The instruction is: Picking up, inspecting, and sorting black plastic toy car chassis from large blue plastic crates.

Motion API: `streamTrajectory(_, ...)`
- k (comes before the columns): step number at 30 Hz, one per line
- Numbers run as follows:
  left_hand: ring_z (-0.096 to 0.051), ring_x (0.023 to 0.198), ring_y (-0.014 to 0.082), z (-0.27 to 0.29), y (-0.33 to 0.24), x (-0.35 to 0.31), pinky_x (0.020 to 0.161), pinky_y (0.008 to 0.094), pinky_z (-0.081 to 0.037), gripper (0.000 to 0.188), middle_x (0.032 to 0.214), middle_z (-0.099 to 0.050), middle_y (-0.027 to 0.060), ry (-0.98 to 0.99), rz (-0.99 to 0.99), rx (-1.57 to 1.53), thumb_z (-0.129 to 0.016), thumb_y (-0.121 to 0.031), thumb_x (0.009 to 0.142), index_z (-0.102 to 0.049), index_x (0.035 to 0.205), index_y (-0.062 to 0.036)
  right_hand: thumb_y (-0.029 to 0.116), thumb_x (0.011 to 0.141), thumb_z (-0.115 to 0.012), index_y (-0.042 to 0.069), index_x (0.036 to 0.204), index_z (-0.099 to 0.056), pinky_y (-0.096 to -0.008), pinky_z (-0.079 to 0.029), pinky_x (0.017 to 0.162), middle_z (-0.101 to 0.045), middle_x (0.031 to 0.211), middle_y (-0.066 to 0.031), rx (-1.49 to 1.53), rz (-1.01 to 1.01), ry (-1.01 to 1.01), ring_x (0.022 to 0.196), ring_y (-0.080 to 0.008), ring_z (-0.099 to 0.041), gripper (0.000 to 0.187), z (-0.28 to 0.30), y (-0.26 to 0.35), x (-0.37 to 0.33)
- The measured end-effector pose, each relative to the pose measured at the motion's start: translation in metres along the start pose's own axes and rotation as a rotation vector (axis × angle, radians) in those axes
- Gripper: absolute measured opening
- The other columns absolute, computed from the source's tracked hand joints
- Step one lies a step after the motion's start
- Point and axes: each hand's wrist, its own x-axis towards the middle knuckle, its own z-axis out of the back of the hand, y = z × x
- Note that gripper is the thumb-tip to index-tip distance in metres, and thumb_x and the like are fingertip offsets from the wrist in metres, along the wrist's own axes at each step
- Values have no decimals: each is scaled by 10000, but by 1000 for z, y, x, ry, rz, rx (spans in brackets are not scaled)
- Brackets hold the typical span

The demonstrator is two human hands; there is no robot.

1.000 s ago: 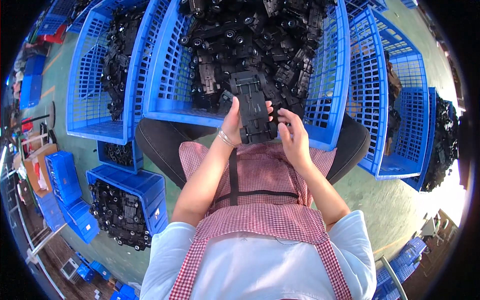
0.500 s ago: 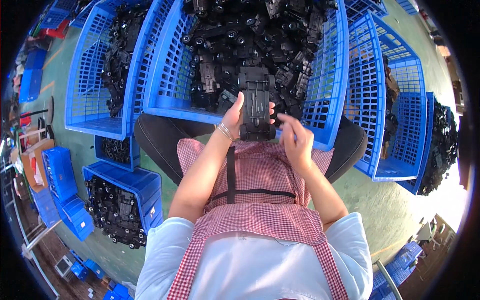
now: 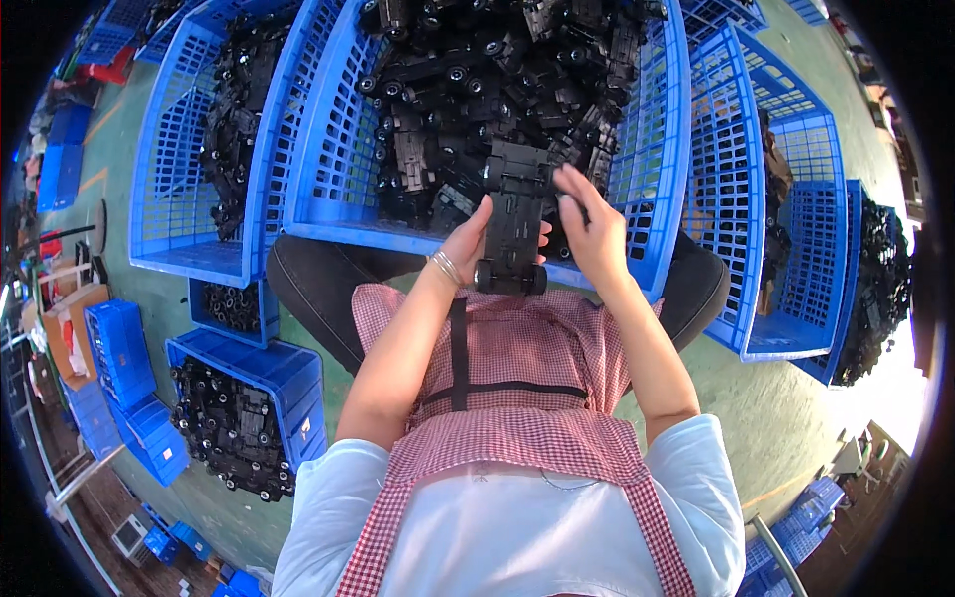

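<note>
My left hand (image 3: 470, 242) grips a black toy-car chassis with wheels (image 3: 513, 221), held lengthwise above my lap at the near rim of a large blue crate (image 3: 328, 149). That crate is heaped with several similar black wheeled chassis (image 3: 497, 80). My right hand (image 3: 590, 231) is at the chassis's right side, fingers spread and touching its upper end. A bracelet circles my left wrist. I wear a red checked apron (image 3: 517, 368) over a white shirt.
A second blue crate with black parts (image 3: 214, 149) stands at the left, and empty blue crates (image 3: 786, 199) at the right. Smaller blue bins with black parts (image 3: 244, 413) sit on the floor at my lower left. The floor is green.
The chassis has been turned and lifted slightly toward the crate. My right hand has moved up along its right side, fingers now spread at its top.
</note>
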Motion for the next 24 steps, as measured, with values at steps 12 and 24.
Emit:
streamTrajectory(12, -540, 1041, 312, 5, 1, 2, 875, 451, -460, 750, 1218, -488, 198, 78, 10, -22, -256, -614, 855, -400, 1260, 0, 70, 851, -497, -4, 1074, -567, -258, -490, 653, -635, 771, -107, 333, -35, -36, 691, -158, -619, 245, 5, -12, -18)
streamTrajectory(24, -529, 1056, 304, -1, -1, 6, 899, 451, -443, 787, 1240, -475, 168, -12, -35, -10, -189, -630, 853, -370, 1278, 8, 71, 832, -472, -10, 924, -620, -309, -489, 600, -654, 774, -120, 171, 31, 30, 638, -218, -630, 192, 13, -7, -76)
